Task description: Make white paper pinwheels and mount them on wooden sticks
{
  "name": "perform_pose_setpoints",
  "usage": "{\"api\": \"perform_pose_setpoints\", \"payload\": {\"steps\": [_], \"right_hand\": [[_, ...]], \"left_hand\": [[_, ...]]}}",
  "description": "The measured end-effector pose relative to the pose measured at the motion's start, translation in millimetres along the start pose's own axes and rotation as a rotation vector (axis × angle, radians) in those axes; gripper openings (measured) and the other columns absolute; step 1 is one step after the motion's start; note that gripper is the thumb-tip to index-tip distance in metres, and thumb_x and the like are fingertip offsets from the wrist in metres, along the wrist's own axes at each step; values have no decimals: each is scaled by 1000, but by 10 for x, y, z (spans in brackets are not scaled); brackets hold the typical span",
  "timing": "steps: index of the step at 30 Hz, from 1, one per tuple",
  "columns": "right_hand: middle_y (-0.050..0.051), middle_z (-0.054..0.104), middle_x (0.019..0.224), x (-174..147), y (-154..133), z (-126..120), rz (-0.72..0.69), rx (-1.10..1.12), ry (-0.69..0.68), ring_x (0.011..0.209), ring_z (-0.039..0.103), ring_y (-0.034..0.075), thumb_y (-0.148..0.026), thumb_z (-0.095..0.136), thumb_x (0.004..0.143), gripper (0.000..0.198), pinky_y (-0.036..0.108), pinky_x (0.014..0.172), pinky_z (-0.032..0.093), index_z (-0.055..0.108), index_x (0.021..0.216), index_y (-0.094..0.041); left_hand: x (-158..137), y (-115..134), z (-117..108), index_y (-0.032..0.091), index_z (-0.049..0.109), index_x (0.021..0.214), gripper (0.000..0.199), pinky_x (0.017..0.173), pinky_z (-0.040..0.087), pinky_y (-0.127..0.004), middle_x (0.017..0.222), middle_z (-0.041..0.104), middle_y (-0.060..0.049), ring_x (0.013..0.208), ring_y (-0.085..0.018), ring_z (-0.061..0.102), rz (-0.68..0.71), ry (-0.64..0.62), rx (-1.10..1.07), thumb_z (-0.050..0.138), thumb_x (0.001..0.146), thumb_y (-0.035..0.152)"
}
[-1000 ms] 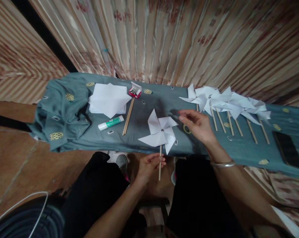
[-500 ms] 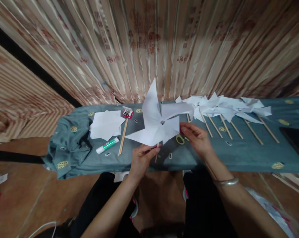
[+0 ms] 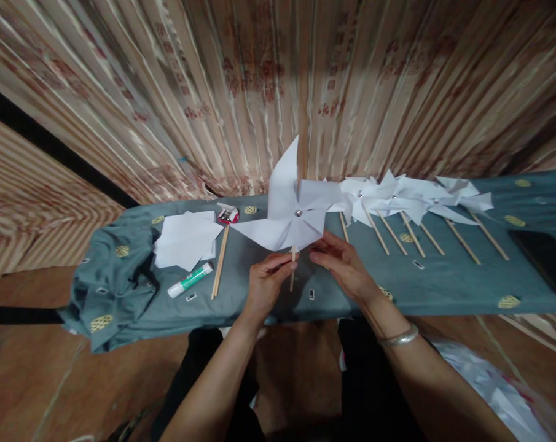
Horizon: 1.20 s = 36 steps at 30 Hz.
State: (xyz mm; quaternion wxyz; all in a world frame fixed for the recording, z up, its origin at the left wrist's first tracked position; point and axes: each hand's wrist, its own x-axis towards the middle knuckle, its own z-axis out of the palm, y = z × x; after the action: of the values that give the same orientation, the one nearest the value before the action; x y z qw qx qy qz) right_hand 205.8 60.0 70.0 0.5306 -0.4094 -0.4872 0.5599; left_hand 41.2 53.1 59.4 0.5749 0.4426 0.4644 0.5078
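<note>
A white paper pinwheel (image 3: 282,205) with a shiny pin at its centre is held upright above the table. My left hand (image 3: 267,283) pinches its thin wooden stick (image 3: 293,279) just below the blades. Close to the lower right blade is my right hand (image 3: 340,264), its fingers slightly apart and nothing visible in them; whether a fingertip touches the paper is unclear. Several finished pinwheels (image 3: 420,199) lie overlapping at the right, sticks toward me. To the left are a stack of white paper (image 3: 188,236), loose wooden sticks (image 3: 219,264) and a small red-and-white pack of pins (image 3: 228,215).
A green-and-white glue stick (image 3: 190,280) lies in front of the paper. A dark phone (image 3: 542,261) rests at the right end of the narrow table (image 3: 448,288), which has a grey-green cloth. Behind it hangs a striped curtain (image 3: 259,92). A plastic bag (image 3: 494,387) sits on the floor.
The pinwheel's blades have turned a little and the wheel has risen slightly. My right hand has moved left and down from the blade's edge toward the stick. My view has shifted slightly.
</note>
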Motion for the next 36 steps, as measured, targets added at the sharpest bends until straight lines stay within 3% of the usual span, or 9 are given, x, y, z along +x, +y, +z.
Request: {"api": "perform_pose_setpoints", "payload": {"steps": [7, 14, 18, 23, 25, 28, 31, 34, 36], "right_hand": [[-3, 68, 72, 73, 33, 61, 13, -53, 161, 72, 63, 16, -46, 79, 69, 27, 30, 70, 53, 70, 85, -26], [-7, 61, 61, 107, -46, -27, -12, 19, 228, 57, 55, 10, -43, 85, 63, 32, 24, 59, 49, 72, 86, -24], [-7, 62, 61, 75, -19, 39, 22, 69, 166, 58, 58, 9, -43, 85, 64, 32, 23, 61, 52, 71, 85, -24], [0, 73, 77, -24, -13, 139, 92, 10, 25, 68, 67, 14, -49, 81, 69, 36, 28, 66, 56, 70, 91, -23], [2, 73, 75, -27, -20, 86, 64, -86, 49, 64, 65, 14, -52, 75, 75, 33, 28, 63, 56, 70, 85, -21], [3, 71, 71, 25, -6, -93, -58, -223, 230, 60, 62, 14, -54, 67, 82, 35, 29, 60, 53, 70, 81, -20], [8, 74, 98, 89, 30, -274, -229, -324, 411, 87, 68, 20, -49, 68, 83, 33, 35, 77, 55, 69, 102, -22], [10, 63, 132, 112, 45, -350, -337, -415, 348, 121, 59, 25, -45, 64, 87, 46, 42, 97, 50, 58, 128, -26], [10, 57, 140, 107, 37, -348, -354, -430, 279, 129, 54, 25, -44, 61, 89, 49, 44, 104, 46, 53, 134, -27]], "left_hand": [[12, -18, -16, 22, 80, 79, 13, 79, 52, -27, 86, 77, -3, 81, -17, 68, -27, -9, 28, 78, 67, 25], [61, -130, -47, 21, 80, 78, 16, 80, 53, -32, 83, 78, -4, 79, -19, 69, -18, 22, 23, 80, 63, 27], [90, -145, -54, 22, 81, 82, 17, 80, 52, -31, 85, 78, -4, 79, -18, 68, 27, 19, 41, 78, 66, 26], [136, -123, -84, 21, 81, 80, 14, 78, 49, -28, 82, 75, -3, 79, -17, 65, 89, 31, 65, 78, 68, 28], [147, -123, -96, 21, 80, 78, 14, 75, 48, -28, 80, 74, -2, 77, -16, 64, 84, 44, 73, 79, 67, 30], [145, -137, -98, 21, 80, 79, 15, 76, 48, -28, 81, 74, -2, 77, -16, 64, 67, 35, 75, 80, 67, 31], [133, -162, -83, 20, 80, 76, 15, 73, 47, -27, 79, 74, -2, 76, -16, 64, 36, -2, 86, 79, 66, 31], [127, -187, -61, 19, 79, 73, 15, 70, 47, -27, 75, 73, -2, 74, -17, 64, 9, -36, 102, 80, 65, 32], [128, -200, -47, 18, 79, 74, 17, 70, 48, -27, 76, 74, -2, 74, -17, 65, -3, -52, 103, 80, 63, 32]]}}
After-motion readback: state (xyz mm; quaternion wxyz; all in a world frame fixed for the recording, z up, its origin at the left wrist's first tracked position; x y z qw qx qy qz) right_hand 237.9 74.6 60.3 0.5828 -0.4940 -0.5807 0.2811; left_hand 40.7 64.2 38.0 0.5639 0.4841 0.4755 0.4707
